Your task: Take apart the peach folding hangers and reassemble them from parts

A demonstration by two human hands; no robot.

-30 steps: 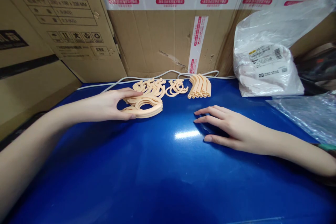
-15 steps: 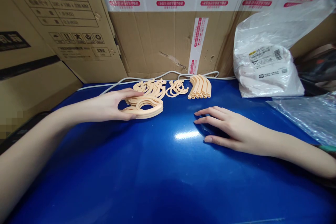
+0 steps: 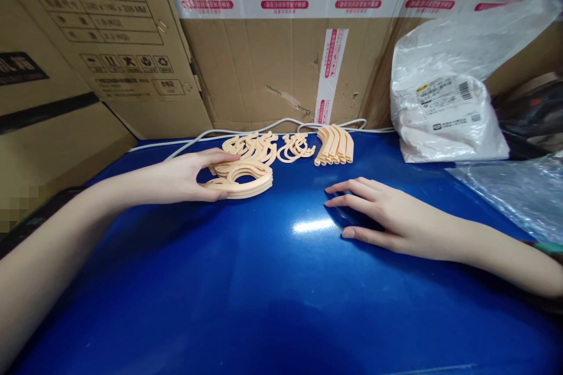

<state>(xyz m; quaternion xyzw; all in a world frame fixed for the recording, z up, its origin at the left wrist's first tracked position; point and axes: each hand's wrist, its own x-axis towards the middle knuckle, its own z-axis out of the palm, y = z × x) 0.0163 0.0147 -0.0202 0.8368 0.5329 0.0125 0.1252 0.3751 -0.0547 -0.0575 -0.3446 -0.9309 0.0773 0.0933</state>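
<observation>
My left hand (image 3: 182, 177) has its thumb at the front and its fingers at the back of a stack of cream curved plastic pieces (image 3: 250, 186), gripping the left end. Behind that stack lie several S-shaped plastic pieces (image 3: 253, 146), and to their right is a small pile of hook-shaped plastic pieces (image 3: 294, 147). Farther right, several curved tube-like arms (image 3: 335, 145) sit side by side. My right hand (image 3: 387, 214) is palm down at the blue table top (image 3: 281, 293), fingers apart and holding nothing. The nearest pieces to it are the curved arms.
A large cardboard box (image 3: 272, 70) stands along the back, and another printed carton (image 3: 145, 99) at the left. A white cable (image 3: 189, 143) runs behind the pieces. On the right are a labelled white plastic bag (image 3: 448, 117) and clear plastic wrap (image 3: 523, 187).
</observation>
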